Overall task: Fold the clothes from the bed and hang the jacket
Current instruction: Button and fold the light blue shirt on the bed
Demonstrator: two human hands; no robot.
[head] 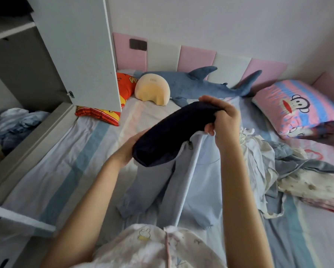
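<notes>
A light blue zip jacket [200, 176] with a dark navy collar or hood [172, 134] hangs above the striped bed [65, 161], its lower part and sleeves trailing on the sheet. My right hand [223, 118] grips the navy part at its upper right end, fingers curled round it. My left hand [132, 147] holds the lower left end from behind, mostly hidden by the fabric. A heap of crumpled clothes [282, 167] in white, grey-blue and print lies on the bed at the right.
An open wardrobe door [81, 51] stands over the bed's left edge, with a shelf of bundled clothes [13, 124] beside it. A plush shark [197, 86], a cream pillow [152, 89], an orange cushion [123, 88] and a pink cartoon pillow [297, 107] lie by the headboard.
</notes>
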